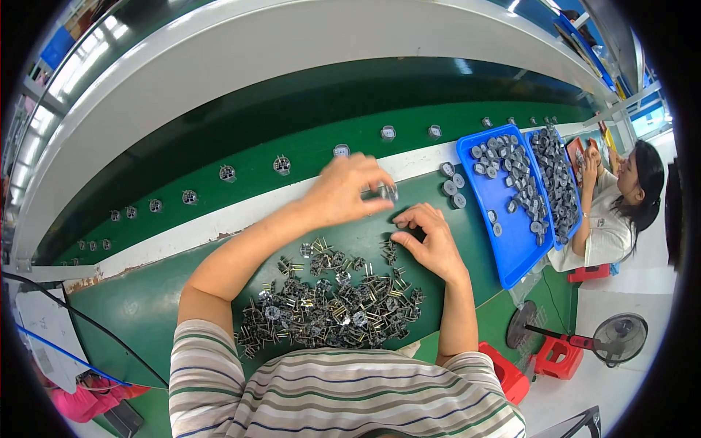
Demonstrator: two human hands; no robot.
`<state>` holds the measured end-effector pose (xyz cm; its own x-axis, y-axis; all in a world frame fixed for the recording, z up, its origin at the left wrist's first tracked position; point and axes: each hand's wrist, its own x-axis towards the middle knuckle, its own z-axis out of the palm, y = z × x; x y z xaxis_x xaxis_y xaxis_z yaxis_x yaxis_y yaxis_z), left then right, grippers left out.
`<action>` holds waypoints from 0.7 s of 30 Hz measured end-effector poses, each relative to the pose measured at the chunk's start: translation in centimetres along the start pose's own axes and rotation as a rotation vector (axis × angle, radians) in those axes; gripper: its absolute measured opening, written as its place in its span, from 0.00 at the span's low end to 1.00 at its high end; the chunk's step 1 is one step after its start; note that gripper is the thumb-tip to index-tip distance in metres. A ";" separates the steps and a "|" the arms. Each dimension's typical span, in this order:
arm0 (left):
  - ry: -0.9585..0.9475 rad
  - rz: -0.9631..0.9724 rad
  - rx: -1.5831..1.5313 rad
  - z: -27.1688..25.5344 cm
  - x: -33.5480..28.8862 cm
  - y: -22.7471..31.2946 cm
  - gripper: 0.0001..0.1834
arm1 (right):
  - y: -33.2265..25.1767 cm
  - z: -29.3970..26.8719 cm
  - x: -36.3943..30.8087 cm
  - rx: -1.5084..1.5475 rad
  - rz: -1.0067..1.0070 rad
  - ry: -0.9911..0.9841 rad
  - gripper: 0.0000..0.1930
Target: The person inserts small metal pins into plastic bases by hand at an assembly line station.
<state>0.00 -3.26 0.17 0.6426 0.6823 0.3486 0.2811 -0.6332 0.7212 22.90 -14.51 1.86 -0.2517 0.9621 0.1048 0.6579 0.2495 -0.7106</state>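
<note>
Above the heap of small pronged metal parts (332, 303) on the green worktop (146, 306), the left hand (343, 191) pinches one small round grey part (388, 192) between its fingertips; blur hides the detail. Just beyond the heap's far right edge, the right hand (431, 241) rests curled on the worktop, apparently closing on a dark piece. Right of the heap lies a blue tray (515, 248) of round grey caps, with a second blue tray (558, 186) beside it. Farther right sits another person (621, 204).
</note>
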 end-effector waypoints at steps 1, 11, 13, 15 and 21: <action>0.068 0.008 0.118 -1.5 0.5 0.1 0.14 | -0.4 0.2 0.1 0.005 0.007 0.000 0.11; 0.046 -0.414 0.709 -5.9 -0.8 -5.5 0.15 | -0.3 0.8 0.3 -0.019 -0.047 -0.049 0.08; 0.164 -0.226 0.753 -5.8 -0.9 -4.8 0.19 | -1.0 0.2 0.4 0.101 -0.028 -0.114 0.09; 0.109 -0.112 0.717 -5.6 -1.0 -4.0 0.20 | -1.3 0.1 0.4 0.058 -0.074 -0.125 0.10; -0.024 -0.056 0.597 -4.2 -1.0 -4.8 0.20 | -1.5 0.7 0.1 0.135 0.020 -0.078 0.09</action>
<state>-4.96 0.65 -1.07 0.6291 0.7167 0.3010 0.6627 -0.6968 0.2744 21.33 -14.86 2.47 -0.2978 0.9538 0.0390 0.5633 0.2085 -0.7995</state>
